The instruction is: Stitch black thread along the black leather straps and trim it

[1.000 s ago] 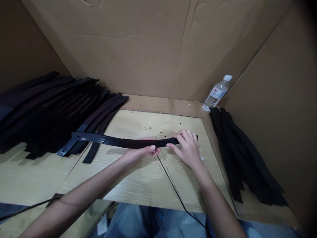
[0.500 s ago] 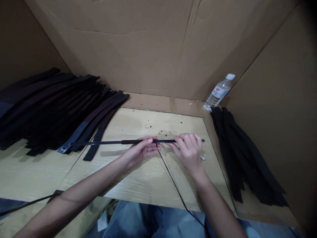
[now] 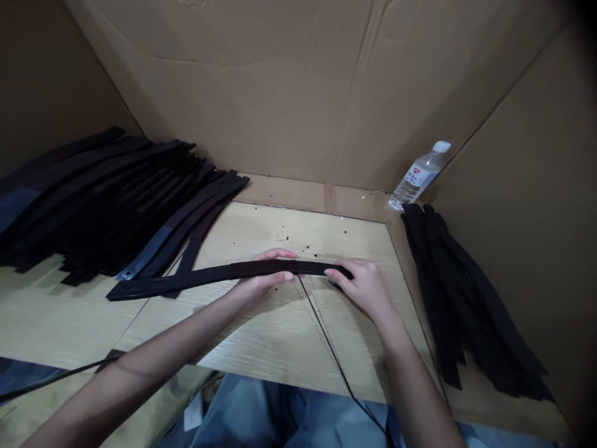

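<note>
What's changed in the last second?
The strip has been rolled over: edge-on midway, it shows a broad side again, bowed upward in the middle instead of downward. The left hand and right hand still hold it, the cord still trailing down. The bottle, left pile and right pile stayed.

Board, with crumbs on its far half. Above the board: one held strip, lying crosswise, left end out past the board's left edge; left hand near its middle, right hand at its right end. Cord: runs from the held strip across the board and over its near edge. Left of the board: stack of strips, the rightmost crossing onto it. Right of the board: bundle of strips. Beyond the board's far right corner: bottle. Behind the board: cardboard wall. Before the board: the person's legs.
</note>
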Action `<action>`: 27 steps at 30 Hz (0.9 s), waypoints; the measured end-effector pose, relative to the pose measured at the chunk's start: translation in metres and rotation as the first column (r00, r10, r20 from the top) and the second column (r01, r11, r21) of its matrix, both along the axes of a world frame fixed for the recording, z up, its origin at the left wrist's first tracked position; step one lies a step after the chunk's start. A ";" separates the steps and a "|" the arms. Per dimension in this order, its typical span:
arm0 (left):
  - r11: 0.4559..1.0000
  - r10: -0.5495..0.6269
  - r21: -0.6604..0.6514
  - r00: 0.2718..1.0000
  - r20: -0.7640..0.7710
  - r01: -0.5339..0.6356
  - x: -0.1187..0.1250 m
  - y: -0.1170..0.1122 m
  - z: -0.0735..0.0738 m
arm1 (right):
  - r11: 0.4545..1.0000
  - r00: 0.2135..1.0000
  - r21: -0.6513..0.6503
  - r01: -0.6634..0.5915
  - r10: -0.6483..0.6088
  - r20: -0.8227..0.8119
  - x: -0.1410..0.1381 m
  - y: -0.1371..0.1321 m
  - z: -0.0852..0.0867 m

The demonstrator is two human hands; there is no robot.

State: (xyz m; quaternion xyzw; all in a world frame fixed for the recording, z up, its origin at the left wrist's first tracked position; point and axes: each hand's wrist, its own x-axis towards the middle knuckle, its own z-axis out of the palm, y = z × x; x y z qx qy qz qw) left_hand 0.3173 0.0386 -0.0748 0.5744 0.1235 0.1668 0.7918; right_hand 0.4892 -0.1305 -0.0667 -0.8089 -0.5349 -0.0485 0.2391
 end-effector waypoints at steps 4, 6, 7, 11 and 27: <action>1.000 0.000 -0.021 1.000 -0.005 0.000 0.000 -0.002 0.001 | 0.991 0.998 0.114 -0.065 0.064 0.018 0.003 0.000 0.001; 0.999 -0.027 -0.043 1.000 0.006 0.027 0.000 -0.003 0.001 | 0.986 0.995 0.145 -0.076 0.065 0.078 0.004 0.001 0.001; 0.996 -0.051 -0.066 0.999 0.007 0.052 0.000 -0.004 0.001 | 0.985 0.992 0.155 -0.075 0.059 0.110 0.004 0.001 0.001; 0.969 -0.152 -0.199 0.988 -0.016 0.146 0.000 -0.006 -0.001 | 0.977 0.979 0.199 -0.072 0.032 0.199 0.002 0.002 0.000; 0.933 -0.162 -0.325 0.987 0.012 0.157 0.000 -0.002 -0.006 | 0.932 0.925 0.349 -0.102 -0.041 0.379 -0.004 -0.001 0.002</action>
